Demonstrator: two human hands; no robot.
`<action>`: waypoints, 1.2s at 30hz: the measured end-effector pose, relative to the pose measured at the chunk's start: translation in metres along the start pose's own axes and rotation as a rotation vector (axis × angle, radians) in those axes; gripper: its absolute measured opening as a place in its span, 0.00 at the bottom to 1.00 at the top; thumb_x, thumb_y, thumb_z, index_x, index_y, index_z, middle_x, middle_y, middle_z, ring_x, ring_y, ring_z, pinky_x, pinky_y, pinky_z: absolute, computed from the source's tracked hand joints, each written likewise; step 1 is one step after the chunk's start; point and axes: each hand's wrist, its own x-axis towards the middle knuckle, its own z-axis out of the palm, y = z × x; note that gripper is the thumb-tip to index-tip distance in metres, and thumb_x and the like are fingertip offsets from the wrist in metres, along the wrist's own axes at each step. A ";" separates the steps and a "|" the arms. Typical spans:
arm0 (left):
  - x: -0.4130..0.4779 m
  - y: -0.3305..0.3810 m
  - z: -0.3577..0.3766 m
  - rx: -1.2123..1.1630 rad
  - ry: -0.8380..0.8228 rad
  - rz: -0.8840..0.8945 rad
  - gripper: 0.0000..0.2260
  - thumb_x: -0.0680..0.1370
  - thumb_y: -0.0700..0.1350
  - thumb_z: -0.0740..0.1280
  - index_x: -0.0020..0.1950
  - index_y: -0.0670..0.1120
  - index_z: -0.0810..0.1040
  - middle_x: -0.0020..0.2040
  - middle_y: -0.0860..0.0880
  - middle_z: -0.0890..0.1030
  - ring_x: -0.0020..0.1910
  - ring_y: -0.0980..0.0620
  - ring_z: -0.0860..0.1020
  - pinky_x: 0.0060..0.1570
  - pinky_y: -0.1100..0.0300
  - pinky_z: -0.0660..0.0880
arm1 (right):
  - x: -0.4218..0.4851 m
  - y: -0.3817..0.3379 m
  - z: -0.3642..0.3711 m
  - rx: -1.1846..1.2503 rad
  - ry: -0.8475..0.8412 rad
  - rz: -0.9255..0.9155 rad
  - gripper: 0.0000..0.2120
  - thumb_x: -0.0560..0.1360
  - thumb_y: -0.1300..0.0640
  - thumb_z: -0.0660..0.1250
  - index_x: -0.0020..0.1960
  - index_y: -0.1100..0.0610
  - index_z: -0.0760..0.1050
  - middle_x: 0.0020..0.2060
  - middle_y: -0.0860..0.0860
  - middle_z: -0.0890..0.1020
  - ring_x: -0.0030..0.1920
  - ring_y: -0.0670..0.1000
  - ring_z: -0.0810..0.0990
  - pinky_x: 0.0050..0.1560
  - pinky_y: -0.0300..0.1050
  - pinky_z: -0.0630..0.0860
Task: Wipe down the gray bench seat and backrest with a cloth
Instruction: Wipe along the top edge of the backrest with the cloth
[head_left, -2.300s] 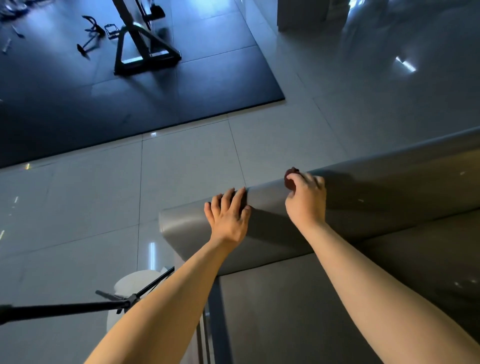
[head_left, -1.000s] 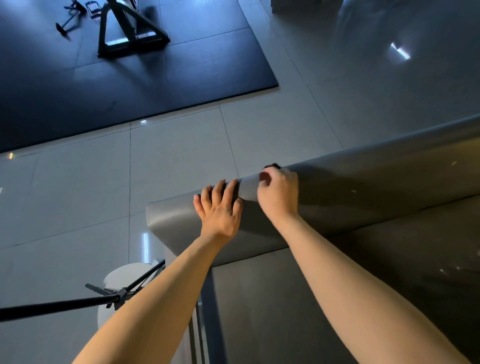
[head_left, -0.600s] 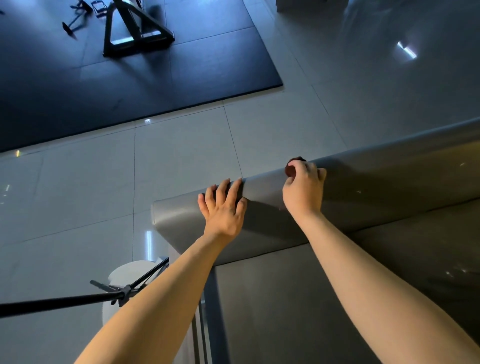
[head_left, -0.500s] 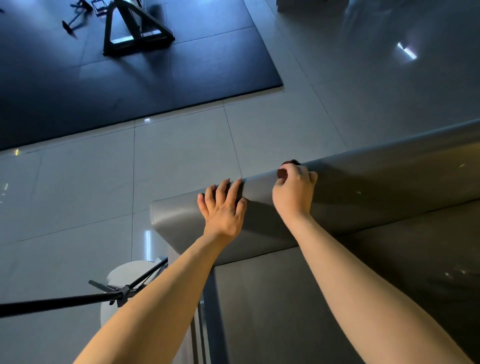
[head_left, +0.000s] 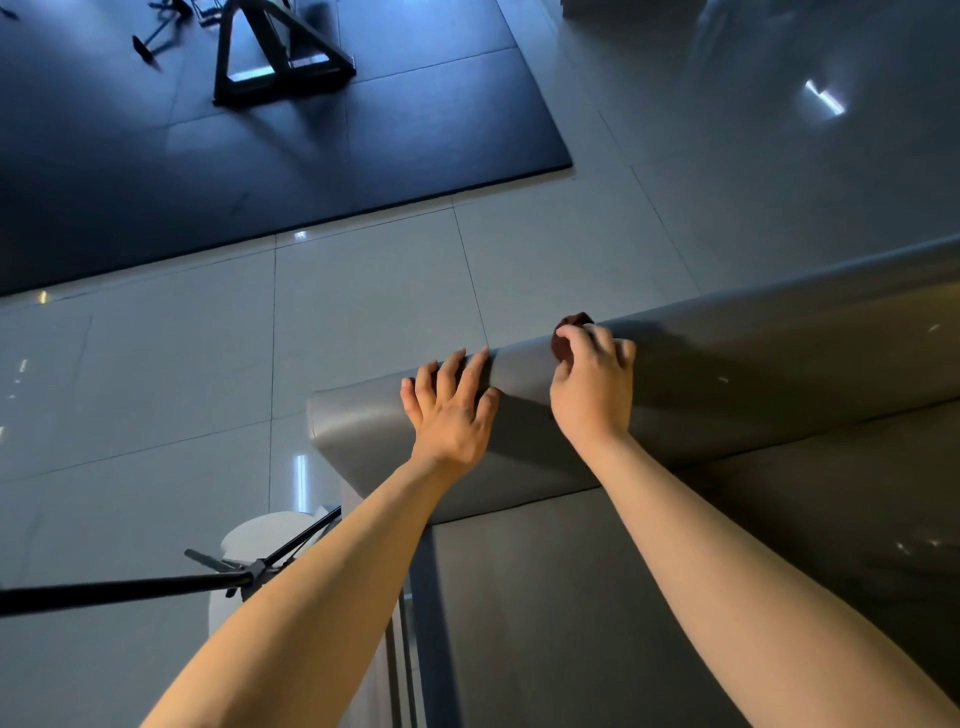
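The gray bench backrest runs from centre to the right edge, with the gray seat below it. My right hand grips a small dark reddish cloth and presses it on the top of the backrest; most of the cloth is hidden under the fingers. My left hand rests with fingers spread and straight on the backrest top near its left end, a short gap away from the right hand.
Beyond the backrest lies glossy tiled floor. A dark mat with a black triangular equipment frame is at the far left. A black tripod pole and a white round object stand left of the bench end.
My right hand slid the cloth back and forth along the backrest top, left toward the other hand and then right again. My left hand stayed in place.
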 end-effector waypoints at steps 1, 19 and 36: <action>0.000 0.000 0.000 0.002 0.003 0.004 0.26 0.81 0.60 0.46 0.80 0.61 0.56 0.79 0.53 0.57 0.77 0.48 0.47 0.74 0.48 0.32 | -0.001 -0.003 0.003 0.017 0.005 0.019 0.16 0.76 0.64 0.68 0.63 0.56 0.78 0.63 0.56 0.78 0.61 0.60 0.72 0.61 0.49 0.71; -0.009 -0.018 0.014 0.038 0.177 0.206 0.27 0.82 0.50 0.62 0.81 0.56 0.59 0.81 0.46 0.59 0.79 0.40 0.51 0.75 0.47 0.33 | -0.057 0.001 0.029 0.471 0.193 0.216 0.19 0.76 0.63 0.72 0.65 0.55 0.73 0.67 0.58 0.64 0.64 0.55 0.73 0.58 0.39 0.79; -0.100 -0.054 0.104 -0.694 -0.058 -0.047 0.24 0.85 0.46 0.62 0.78 0.61 0.60 0.70 0.52 0.71 0.59 0.63 0.76 0.62 0.64 0.75 | -0.119 0.010 0.110 0.731 0.000 0.686 0.13 0.78 0.53 0.72 0.62 0.51 0.75 0.54 0.46 0.79 0.55 0.50 0.79 0.50 0.40 0.75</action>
